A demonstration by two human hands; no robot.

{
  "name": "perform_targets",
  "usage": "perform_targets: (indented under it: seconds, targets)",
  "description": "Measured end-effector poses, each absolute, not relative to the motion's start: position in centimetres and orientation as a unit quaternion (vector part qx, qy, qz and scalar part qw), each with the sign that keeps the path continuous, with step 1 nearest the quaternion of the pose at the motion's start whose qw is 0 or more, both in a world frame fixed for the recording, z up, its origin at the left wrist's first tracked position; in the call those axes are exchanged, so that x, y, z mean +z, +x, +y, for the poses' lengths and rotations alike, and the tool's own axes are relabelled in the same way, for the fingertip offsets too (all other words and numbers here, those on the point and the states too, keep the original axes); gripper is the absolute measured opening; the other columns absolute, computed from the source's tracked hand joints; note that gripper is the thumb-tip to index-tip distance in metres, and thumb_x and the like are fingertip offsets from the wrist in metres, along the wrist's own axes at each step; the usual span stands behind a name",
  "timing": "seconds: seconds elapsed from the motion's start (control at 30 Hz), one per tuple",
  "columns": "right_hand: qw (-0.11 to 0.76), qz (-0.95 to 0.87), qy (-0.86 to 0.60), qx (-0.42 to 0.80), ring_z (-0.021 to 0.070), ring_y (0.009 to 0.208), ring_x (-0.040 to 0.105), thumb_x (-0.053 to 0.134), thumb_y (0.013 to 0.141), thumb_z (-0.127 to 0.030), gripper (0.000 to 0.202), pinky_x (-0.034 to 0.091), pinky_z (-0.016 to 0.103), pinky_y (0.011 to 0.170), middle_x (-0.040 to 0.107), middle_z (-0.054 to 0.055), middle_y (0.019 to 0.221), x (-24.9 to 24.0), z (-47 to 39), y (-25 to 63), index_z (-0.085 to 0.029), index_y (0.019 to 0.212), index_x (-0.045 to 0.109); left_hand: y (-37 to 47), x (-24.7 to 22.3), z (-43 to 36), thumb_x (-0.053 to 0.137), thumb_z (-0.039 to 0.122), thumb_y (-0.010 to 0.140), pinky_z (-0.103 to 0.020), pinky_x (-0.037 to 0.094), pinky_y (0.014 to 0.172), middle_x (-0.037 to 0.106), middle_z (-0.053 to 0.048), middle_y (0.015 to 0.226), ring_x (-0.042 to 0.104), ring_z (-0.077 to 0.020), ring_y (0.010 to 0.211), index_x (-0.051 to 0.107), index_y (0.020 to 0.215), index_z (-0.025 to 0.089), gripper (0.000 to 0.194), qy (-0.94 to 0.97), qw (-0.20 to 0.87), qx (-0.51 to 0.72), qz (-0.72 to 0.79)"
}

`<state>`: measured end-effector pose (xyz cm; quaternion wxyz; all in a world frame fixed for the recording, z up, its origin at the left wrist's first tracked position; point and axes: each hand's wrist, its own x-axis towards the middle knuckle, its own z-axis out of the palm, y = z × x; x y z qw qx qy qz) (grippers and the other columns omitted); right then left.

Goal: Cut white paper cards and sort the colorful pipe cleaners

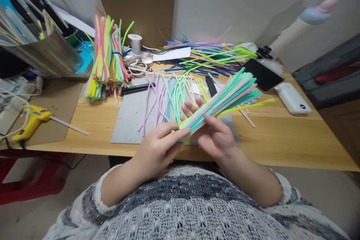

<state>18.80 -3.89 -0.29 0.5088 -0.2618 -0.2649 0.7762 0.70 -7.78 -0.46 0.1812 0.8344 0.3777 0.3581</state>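
Observation:
A bundle of pipe cleaners in mint, pale pink and yellow slants up to the right in front of my body. My left hand is wrapped round its lower end. Under and beside the bundle's middle, my right hand supports it with the fingers spread and the thumb against the stems. Beneath both hands lies a grey cutting mat. Loose lilac pipe cleaners and mint pipe cleaners are spread across the mat, partly hidden by my hands.
Upright pipe cleaner bundles stand at the back left, near a white spool. A yellow glue gun lies on the left. More pipe cleaners are piled at the back. A phone and white power bank sit on the right.

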Motion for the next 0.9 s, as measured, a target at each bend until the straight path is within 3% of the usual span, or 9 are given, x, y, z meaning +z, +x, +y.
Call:
perform_targets:
  seconds: [0.17,0.33,0.53,0.63,0.77,0.9]
  targets:
    - [0.502,-0.289,-0.282,0.765,0.0201,0.125,0.050,0.054,0.074,-0.014,0.050,0.033,0.052,0.109,0.062,-0.002,0.123,0.0,-4.2,18.1,-0.033,0.120,0.051,1.1,-0.2,-8.1,0.056,0.015,0.086,-0.035,0.049,0.076,0.057,-0.010,0.105,0.054,-0.0188,0.092,0.054,0.121,0.020,0.036,0.851,0.147,0.344,0.369]
    - [0.499,-0.300,-0.279,0.764,0.0209,0.123,0.051,0.053,0.070,-0.009,0.052,0.034,0.052,0.108,0.063,-0.001,0.122,0.3,-3.5,18.3,-0.030,0.118,0.052,1.5,-0.1,-7.6,0.055,0.017,0.086,-0.029,0.047,0.071,0.057,-0.005,0.090,0.054,-0.0146,0.083,0.059,0.101,0.019,0.015,0.778,0.238,0.374,0.446]
    - [0.488,-0.307,-0.282,0.767,0.0211,0.118,0.056,0.059,0.076,-0.013,0.048,0.040,0.050,0.104,0.064,-0.001,0.120,0.0,-2.7,18.7,-0.031,0.119,0.051,2.2,-0.9,-6.3,0.058,0.029,0.084,-0.024,0.038,0.053,0.054,0.002,0.070,0.048,-0.0100,0.059,0.054,0.085,0.019,0.011,0.664,0.374,0.368,0.533]
    - [0.477,-0.281,-0.321,0.769,0.0188,0.105,0.063,0.064,0.076,-0.016,0.048,0.045,0.046,0.100,0.069,-0.002,0.104,-0.3,-2.2,18.7,-0.031,0.119,0.052,2.4,-1.0,-5.6,0.056,0.033,0.084,-0.025,0.039,0.053,0.053,0.001,0.066,0.048,-0.0104,0.059,0.054,0.076,0.018,0.017,0.626,0.437,0.381,0.521]
    - [0.496,-0.246,-0.376,0.743,0.0134,0.080,0.065,0.069,0.073,-0.016,0.049,0.051,0.039,0.093,0.067,-0.006,0.081,-0.5,-1.1,19.1,-0.031,0.117,0.054,2.2,-0.9,-5.6,0.056,0.035,0.082,-0.025,0.039,0.050,0.054,0.001,0.064,0.048,-0.0104,0.056,0.057,0.080,0.018,0.017,0.588,0.521,0.354,0.508]
    - [0.531,-0.218,-0.384,0.723,0.0114,0.078,0.064,0.067,0.073,-0.014,0.041,0.051,0.037,0.094,0.065,-0.006,0.079,-0.5,0.0,20.1,-0.030,0.109,0.057,1.3,-1.0,-6.2,0.055,0.038,0.083,-0.025,0.035,0.043,0.052,0.003,0.058,0.046,-0.0097,0.047,0.058,0.085,0.018,0.020,0.553,0.588,0.309,0.504]
